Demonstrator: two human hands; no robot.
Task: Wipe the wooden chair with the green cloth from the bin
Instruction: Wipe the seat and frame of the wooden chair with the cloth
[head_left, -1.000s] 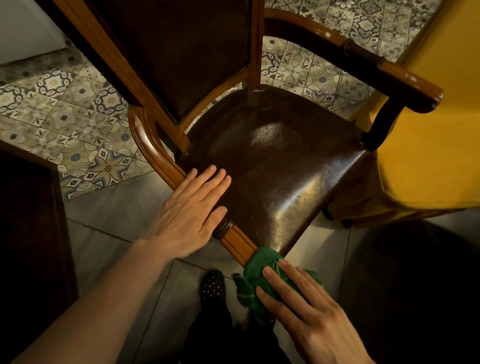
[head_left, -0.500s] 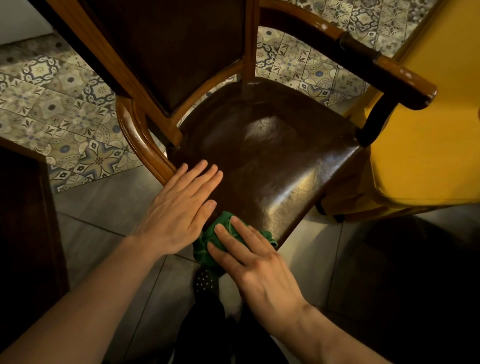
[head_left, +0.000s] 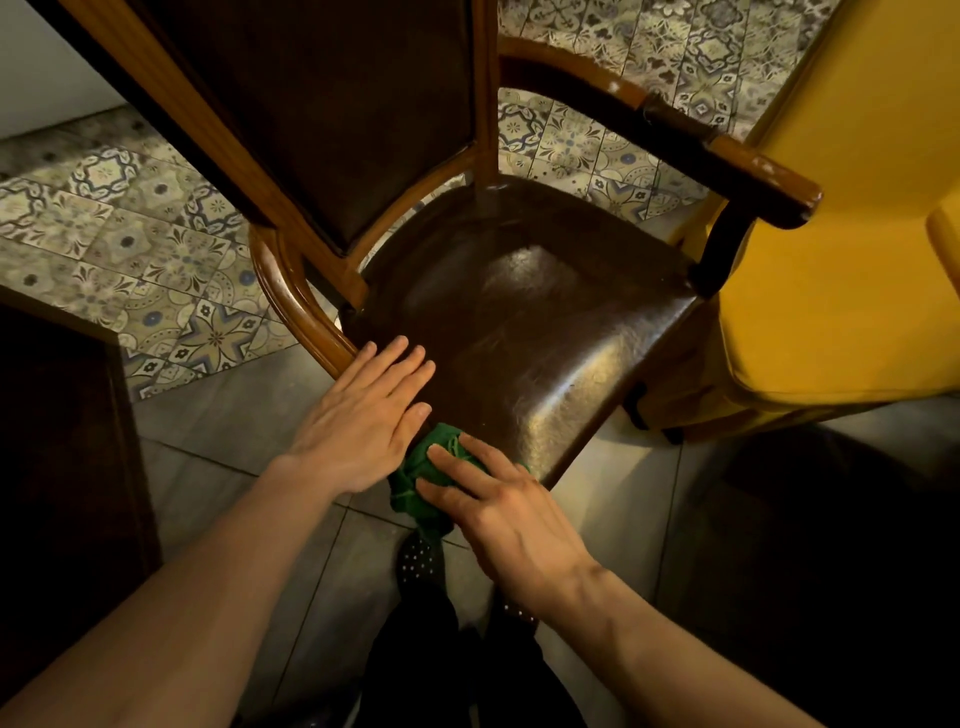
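The wooden chair fills the middle of the view, with a dark leather seat, padded back and two curved armrests. My left hand lies flat, fingers together, on the near armrest at the seat's left edge. A bunched green cloth sits on the front end of that armrest, at the seat's near corner. My right hand presses down on the cloth with its fingers spread over it; most of the cloth is hidden beneath the hand. The two hands almost touch.
A yellow upholstered seat stands tight against the chair's right side. Dark wooden furniture fills the left edge. Patterned tiles and plain grey tiles cover the floor. My dark spotted socks show below the cloth.
My right hand slid the green cloth up the armrest from its front tip to beside my left hand, and has stayed there since. The left hand stays flat in place.
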